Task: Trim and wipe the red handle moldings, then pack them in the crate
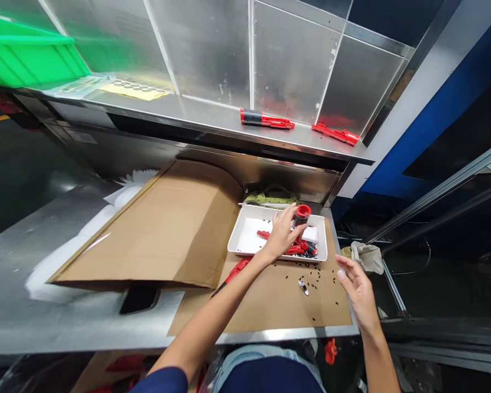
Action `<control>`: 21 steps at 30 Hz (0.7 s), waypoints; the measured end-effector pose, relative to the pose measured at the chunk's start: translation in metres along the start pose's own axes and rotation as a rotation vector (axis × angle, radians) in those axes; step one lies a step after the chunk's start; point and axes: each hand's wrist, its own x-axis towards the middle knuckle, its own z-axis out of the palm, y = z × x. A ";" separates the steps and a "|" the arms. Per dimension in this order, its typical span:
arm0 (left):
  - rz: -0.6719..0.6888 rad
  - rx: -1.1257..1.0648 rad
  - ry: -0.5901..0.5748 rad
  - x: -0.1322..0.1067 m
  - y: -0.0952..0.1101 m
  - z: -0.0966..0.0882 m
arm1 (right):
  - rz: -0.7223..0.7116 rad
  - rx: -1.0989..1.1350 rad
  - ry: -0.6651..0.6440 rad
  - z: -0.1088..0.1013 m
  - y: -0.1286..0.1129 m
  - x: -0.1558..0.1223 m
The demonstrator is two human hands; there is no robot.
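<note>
My left hand [282, 233] reaches over a white tray [238, 240] with its fingers around a red-and-black cylindrical plastic part [301, 217], held upright with its round red end up. Lower in the tray lie other red-and-black parts [297, 249], a white block [310, 234] and small black pieces. My right hand [358, 292] is empty, fingers apart, off the right edge of the brown cardboard sheet [270, 305]. Close to it, small black pieces and a small shiny metal piece [303, 287] lie scattered on that sheet.
A large cardboard box [155, 229] with white padding fills the bench's left side. Red parts [267, 119] lie on the metal shelf [204, 114], with a yellow sheet [133, 90] and green bin [28, 57] farther left. Another red part [234, 273] sits beneath my left forearm.
</note>
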 end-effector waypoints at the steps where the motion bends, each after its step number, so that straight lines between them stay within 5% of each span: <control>1: 0.000 -0.003 0.030 -0.011 -0.004 0.000 | 0.090 0.085 -0.032 0.004 0.011 0.001; 7: -0.105 0.000 0.164 -0.123 -0.053 0.011 | 0.350 0.288 -0.240 0.057 0.076 0.005; 13: -0.204 0.559 0.362 -0.229 -0.132 -0.015 | 0.434 0.087 -0.304 0.100 0.120 0.020; 17: -0.127 0.921 0.299 -0.253 -0.161 -0.037 | 0.370 -0.238 -0.342 0.123 0.125 0.029; 21: -0.172 1.125 0.412 -0.244 -0.173 -0.033 | 0.165 -0.642 -0.364 0.130 0.105 0.050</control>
